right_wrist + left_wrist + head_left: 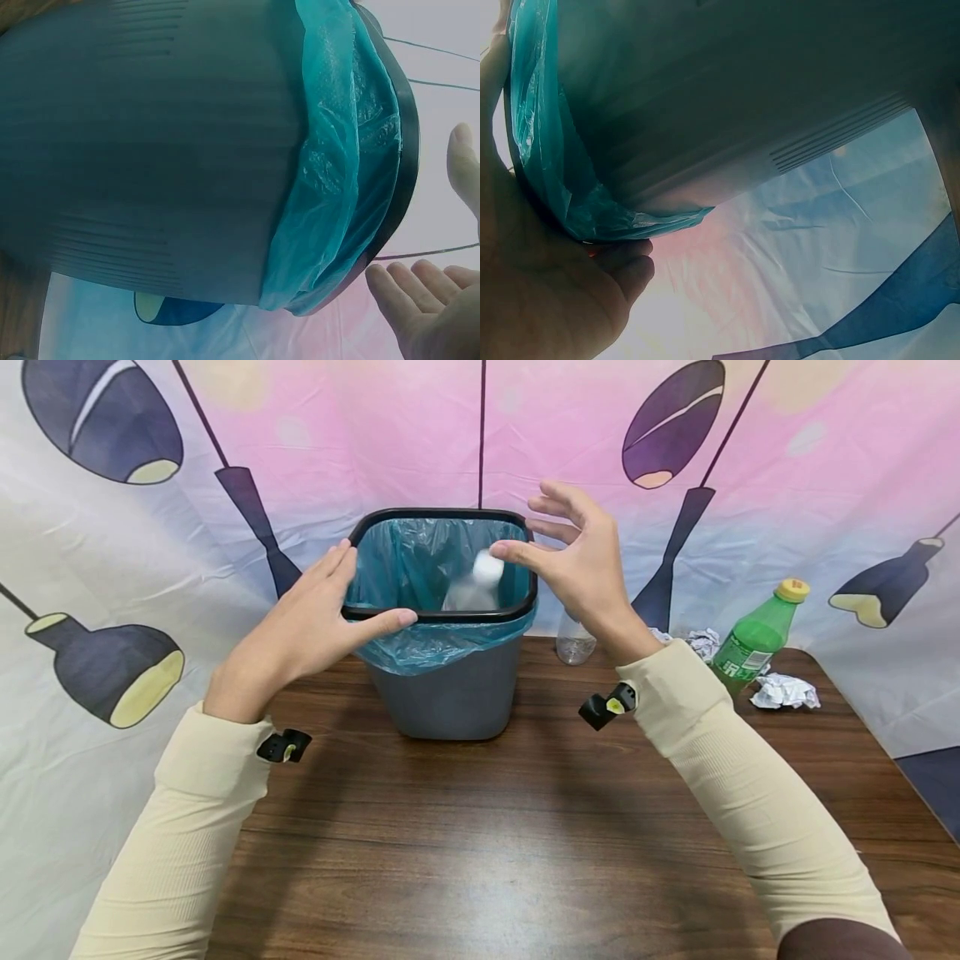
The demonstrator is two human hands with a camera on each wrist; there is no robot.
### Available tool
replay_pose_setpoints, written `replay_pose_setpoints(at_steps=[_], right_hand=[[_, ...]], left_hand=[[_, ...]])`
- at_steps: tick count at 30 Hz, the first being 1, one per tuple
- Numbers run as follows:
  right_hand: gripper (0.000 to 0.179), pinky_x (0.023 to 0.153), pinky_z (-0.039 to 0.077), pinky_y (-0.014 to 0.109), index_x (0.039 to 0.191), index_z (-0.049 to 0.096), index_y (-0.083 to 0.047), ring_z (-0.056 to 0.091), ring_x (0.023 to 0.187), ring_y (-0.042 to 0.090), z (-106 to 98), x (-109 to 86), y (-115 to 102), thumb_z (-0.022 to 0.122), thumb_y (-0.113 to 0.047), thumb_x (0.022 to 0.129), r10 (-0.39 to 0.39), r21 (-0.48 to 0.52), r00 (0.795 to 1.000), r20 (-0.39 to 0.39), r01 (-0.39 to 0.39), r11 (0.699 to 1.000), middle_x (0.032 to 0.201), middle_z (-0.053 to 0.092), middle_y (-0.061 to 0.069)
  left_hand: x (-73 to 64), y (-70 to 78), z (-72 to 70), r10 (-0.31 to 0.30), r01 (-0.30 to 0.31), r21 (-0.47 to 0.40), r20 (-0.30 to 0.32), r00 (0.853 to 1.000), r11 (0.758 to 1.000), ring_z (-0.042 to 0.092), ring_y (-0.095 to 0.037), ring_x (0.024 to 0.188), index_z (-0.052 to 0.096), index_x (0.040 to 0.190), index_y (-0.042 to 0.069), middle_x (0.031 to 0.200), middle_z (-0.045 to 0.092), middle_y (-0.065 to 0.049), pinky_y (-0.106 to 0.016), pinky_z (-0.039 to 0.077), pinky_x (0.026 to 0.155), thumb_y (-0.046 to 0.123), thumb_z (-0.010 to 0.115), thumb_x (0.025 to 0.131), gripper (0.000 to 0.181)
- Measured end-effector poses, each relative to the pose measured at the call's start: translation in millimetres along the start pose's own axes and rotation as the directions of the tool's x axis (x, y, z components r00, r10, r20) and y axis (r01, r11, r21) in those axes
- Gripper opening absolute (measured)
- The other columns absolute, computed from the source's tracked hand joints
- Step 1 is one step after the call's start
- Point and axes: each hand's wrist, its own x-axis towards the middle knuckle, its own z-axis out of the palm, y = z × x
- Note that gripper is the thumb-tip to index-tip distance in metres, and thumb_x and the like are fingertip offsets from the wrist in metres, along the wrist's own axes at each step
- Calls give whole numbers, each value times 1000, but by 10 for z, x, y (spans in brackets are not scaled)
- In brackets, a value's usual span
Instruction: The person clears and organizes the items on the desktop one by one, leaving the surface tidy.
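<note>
A grey trash can with a black rim and a blue-green plastic liner folded over it stands on the table. My left hand rests at its left front corner, thumb laid along the front rim and fingers along the left side. Inside the mouth, a blurred clear plastic bottle with a white cap hangs tilted. My right hand is over the right rim, fingers spread, the thumb tip overlapping the cap's edge in the head view. In the right wrist view, nothing shows between its fingers and thumb.
Right of the can, partly behind my right wrist, is another clear plastic bottle. Further right stand a green bottle with a yellow cap and several crumpled paper balls. A printed curtain hangs behind the wooden table.
</note>
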Motion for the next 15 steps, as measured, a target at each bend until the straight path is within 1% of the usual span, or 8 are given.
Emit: replay_pose_setpoints(at_steps=[6, 11, 15], right_hand=[[80, 95, 55, 34, 147, 52, -8, 63, 123, 22, -38, -16, 3, 90, -15, 77, -7, -14, 1000, -1, 7, 1000, 138, 61, 7], [81, 95, 56, 34, 147, 52, -8, 63, 123, 19, -92, -19, 6, 91, -15, 77, 8, -8, 1000, -5, -8, 1000, 137, 61, 6], [79, 95, 55, 34, 147, 52, -8, 63, 122, 17, -158, -19, 6, 90, -15, 78, 12, -23, 1000, -10, -12, 1000, 138, 61, 7]], left_hand=[[4, 6, 1, -2, 2, 2, 5, 1000, 1000, -9, -26, 155, -1, 162, 6, 168, -10, -5, -56, 3, 123, 79, 48, 89, 114], [-2, 4, 6, -1, 1, -2, 8, 1000, 1000, -10, -25, 155, -2, 162, 7, 168, -11, -4, -56, 2, 123, 79, 48, 89, 113], [-14, 0, 8, 3, -3, -6, 4, 1000, 1000, -10, -24, 155, -1, 162, 7, 168, -10, -4, -56, 2, 123, 78, 48, 90, 113]])
